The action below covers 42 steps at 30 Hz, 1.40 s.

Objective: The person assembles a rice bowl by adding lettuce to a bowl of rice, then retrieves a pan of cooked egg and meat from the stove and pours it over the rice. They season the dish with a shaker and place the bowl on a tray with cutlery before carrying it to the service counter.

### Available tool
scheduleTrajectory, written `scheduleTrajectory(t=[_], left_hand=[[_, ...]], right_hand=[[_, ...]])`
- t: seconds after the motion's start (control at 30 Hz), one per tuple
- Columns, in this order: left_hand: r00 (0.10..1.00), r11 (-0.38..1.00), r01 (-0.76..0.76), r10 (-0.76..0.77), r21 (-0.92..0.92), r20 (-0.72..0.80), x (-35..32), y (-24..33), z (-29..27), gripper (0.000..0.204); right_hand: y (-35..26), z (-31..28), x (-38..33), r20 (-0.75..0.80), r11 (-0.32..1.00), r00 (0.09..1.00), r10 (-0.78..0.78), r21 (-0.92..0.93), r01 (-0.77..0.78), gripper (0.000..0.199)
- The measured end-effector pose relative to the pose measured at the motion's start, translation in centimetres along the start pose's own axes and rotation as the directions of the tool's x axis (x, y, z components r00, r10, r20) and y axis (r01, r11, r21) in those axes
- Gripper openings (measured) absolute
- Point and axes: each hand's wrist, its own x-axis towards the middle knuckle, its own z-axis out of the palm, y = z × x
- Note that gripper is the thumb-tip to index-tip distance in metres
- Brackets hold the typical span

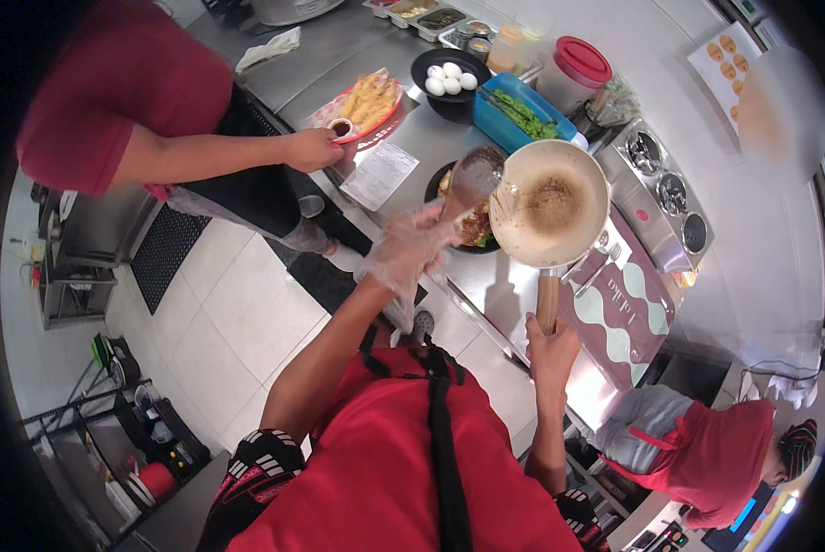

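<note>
Hands apart, each closed on a tool: the bare right hand [552,351] grips the wooden handle [548,302] of a pale pan [552,201], the gloved left hand [406,250] a wooden spoon [474,181]. The pan is held above the bench [472,273], near a black plate [435,184] of food [476,224]; likely stiff, front-heavy and slick inside, it is best held by that handle. Beyond sits a black bowl [423,68] of eggs [451,79].

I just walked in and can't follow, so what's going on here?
The person's left hand, in a clear glove, holds a wooden spoon over a dark plate with browned food on it. The right hand grips a cream pan by its wooden handle, with brown smears inside. To the left, a co-worker's hand is at the edge of a red basket of fried food.
</note>
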Motion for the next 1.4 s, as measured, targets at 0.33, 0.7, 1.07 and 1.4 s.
scheduleTrajectory(t=[0.33,0.7,1.07,1.4], left_hand=[[0.895,0.833,0.415,-0.303,-0.366,0.327,-14.5,-2.8,-6.5,0.033],[0.979,0.854,0.201,-0.156,-0.48,0.133,-31.3,-10.1,-27.1,0.034],[0.907,0.863,-0.076,-0.148,-0.5,-0.393,-42.9,-8.8,-48.6,0.054],[0.528,0.815,-0.451,-0.085,-0.364,-0.845,-43.6,-15.2,-76.6,0.053]], right_hand=[[-1.0,4.9,-9.6,0.392,0.978,0.92,0.018,0.186,-0.098,0.023],[-6.3,23.1,-25.1,0.773,0.967,0.629,-0.088,0.217,-0.131,0.023],[-23.7,42.3,-35.4,0.94,0.981,0.282,-0.194,0.186,0.056,0.021],[-46.9,61.4,-34.8,0.891,0.945,0.318,-0.323,0.283,0.166,0.022]])
